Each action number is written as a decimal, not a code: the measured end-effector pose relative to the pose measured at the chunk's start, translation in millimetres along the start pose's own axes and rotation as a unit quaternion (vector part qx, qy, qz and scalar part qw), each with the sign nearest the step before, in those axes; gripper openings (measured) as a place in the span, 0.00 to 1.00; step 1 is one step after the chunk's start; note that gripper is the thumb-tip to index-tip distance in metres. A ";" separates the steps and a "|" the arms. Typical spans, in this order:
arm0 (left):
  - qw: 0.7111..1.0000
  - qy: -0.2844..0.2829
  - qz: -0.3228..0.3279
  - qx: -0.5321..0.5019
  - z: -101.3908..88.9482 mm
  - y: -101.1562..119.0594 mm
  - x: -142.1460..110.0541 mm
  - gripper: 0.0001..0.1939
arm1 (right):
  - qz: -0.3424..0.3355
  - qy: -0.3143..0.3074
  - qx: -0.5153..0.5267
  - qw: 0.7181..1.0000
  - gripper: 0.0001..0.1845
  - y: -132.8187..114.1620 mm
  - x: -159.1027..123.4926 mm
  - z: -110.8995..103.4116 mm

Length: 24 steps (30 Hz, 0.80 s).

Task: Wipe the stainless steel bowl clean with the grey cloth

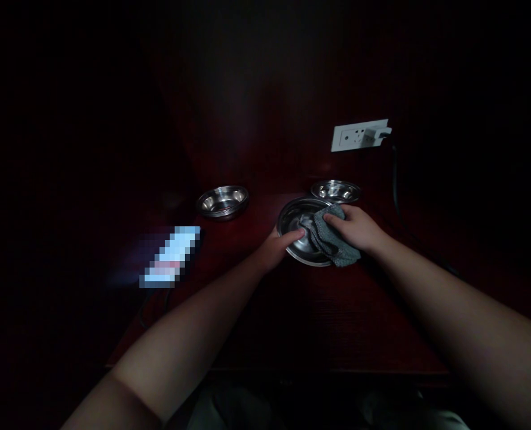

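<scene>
My left hand [279, 248] grips the left rim of a shiny metal bowl [295, 216], its thumb over the inside and the other fingers hidden beneath. The bowl is tilted, with its opening facing me. In my right hand [355, 227] is a bunched grey-green cloth [337, 242], pressed against the right side of the bowl and covering part of its inside and rim. Behind that bowl on the right stands another metal bowl [335, 191], partly hidden. To the left is a small stack of metal bowls [223, 203].
A lit phone-like screen [172, 257], blurred out, is at the left, with a thin cable near it. On the back wall is a white power socket [359, 136] with a plug in it and a dark cable [396, 185] hanging down. The dark red table [319, 322] ends at a front edge near me.
</scene>
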<state>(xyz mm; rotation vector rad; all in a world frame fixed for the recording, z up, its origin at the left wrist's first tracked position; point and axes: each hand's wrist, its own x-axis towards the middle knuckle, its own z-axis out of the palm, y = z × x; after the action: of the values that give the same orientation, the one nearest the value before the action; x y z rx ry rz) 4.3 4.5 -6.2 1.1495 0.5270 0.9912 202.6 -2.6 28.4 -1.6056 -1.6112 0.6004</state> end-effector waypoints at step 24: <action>1.000 0.011 -0.006 -0.002 0.1 0.2 -0.5 0.26 | -0.006 -0.005 0.001 1.000 0.13 3.9 2.2 0.9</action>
<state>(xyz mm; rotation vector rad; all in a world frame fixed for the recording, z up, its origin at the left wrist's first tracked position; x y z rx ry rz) 4.0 4.1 -6.1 1.1311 0.5487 0.9955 204.5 0.0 25.2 -1.5931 -1.6265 0.6053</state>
